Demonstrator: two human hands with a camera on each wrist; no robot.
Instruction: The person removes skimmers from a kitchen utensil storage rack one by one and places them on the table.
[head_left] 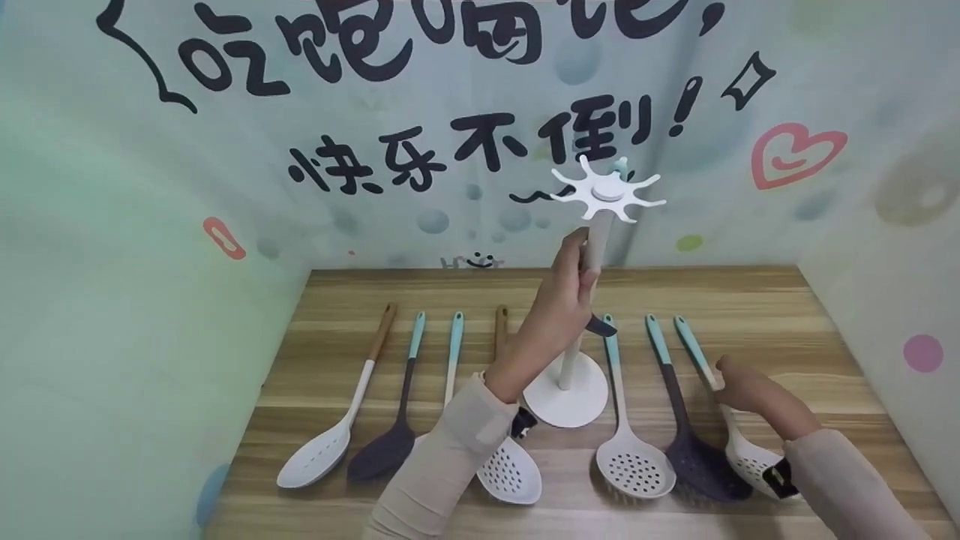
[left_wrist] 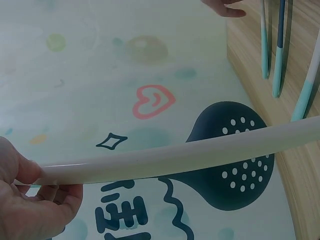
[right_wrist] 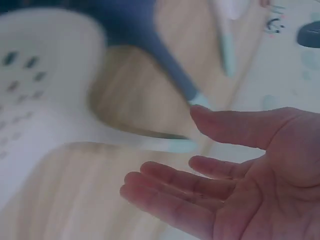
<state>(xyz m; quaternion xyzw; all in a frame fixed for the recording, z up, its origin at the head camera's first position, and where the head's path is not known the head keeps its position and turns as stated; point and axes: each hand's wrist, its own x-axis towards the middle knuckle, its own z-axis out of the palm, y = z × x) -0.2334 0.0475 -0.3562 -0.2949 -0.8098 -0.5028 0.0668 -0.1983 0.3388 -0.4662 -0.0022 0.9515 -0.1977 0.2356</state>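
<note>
A white utensil stand (head_left: 566, 405) has a round base and a ring of hooks on top. My left hand (head_left: 559, 300) grips its pole (left_wrist: 150, 157) below the hooks. Behind the pole hangs a dark skimmer (left_wrist: 225, 120) with round holes, mostly hidden in the head view. My right hand (head_left: 750, 386) is over a white perforated spoon (head_left: 750, 457) with a teal handle end, at the right of the row. In the right wrist view its fingers (right_wrist: 175, 200) and thumb are spread apart, with nothing between them.
Left of the stand lie a white slotted spoon (head_left: 322, 454), a dark turner (head_left: 384, 450) and a white perforated spoon (head_left: 511, 472), partly behind my left sleeve. On its right are a white skimmer (head_left: 636, 465) and a dark ladle (head_left: 705, 461). A printed cloth (head_left: 420, 225) backs the wooden table (head_left: 675, 289).
</note>
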